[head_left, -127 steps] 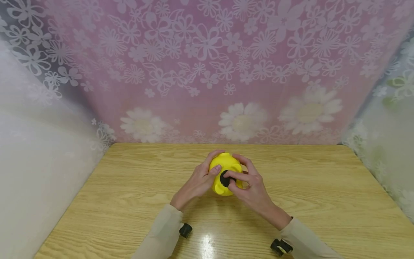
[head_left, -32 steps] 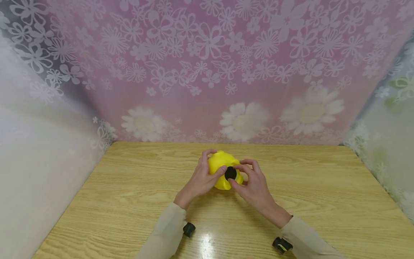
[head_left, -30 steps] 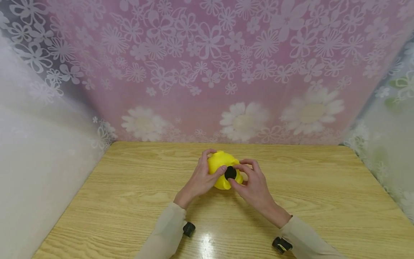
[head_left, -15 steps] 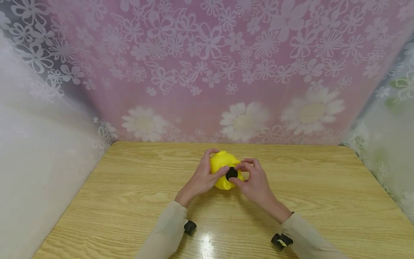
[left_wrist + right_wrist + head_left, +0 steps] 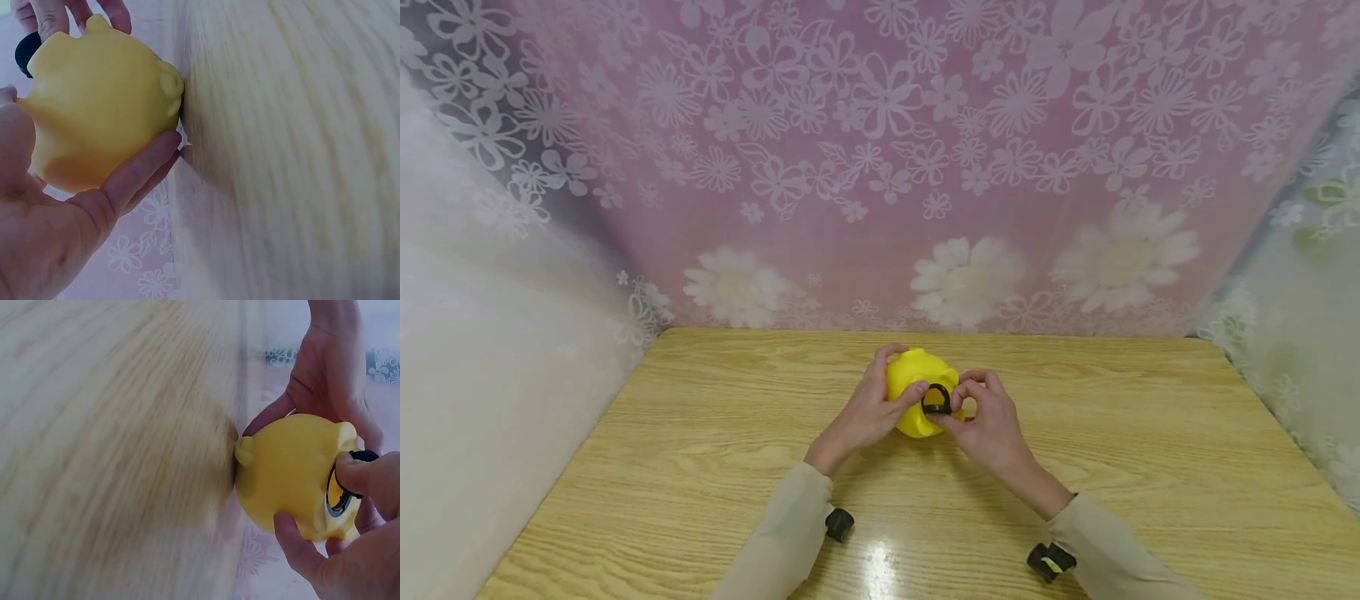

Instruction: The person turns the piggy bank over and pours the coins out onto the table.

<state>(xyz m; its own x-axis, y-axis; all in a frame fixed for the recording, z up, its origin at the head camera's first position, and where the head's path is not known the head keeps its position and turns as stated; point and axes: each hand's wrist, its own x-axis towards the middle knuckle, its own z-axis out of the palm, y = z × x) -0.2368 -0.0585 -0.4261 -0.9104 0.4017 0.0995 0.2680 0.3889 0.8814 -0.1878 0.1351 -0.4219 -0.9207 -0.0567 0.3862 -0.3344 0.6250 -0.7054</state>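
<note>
A round yellow piggy bank (image 5: 910, 375) with stubby feet rests on the table, its underside turned toward me. My left hand (image 5: 872, 408) grips its left side, thumb lying near the opening. Between the thumb and fingers of my right hand (image 5: 996, 429) is a black round stopper (image 5: 936, 409), tipped up at the bank's bottom hole. Yellow shows through the black-rimmed opening (image 5: 338, 501) in the right wrist view. The left wrist view has the stopper (image 5: 26, 53) sticking out past the feet, with a snout-like bump (image 5: 170, 87) against the tabletop.
The wood-grain table (image 5: 715, 433) spreads around both hands. A pink flowered curtain (image 5: 850, 250) hangs behind its far edge, with pale cloth (image 5: 497, 333) at the sides. Black camera mounts (image 5: 839, 525) sit at both wrists.
Earlier the stopper's flat black face covered the hole; now it is tipped up and the opening shows. The bank has turned slightly since the oldest frame. My left hand keeps its grip.
</note>
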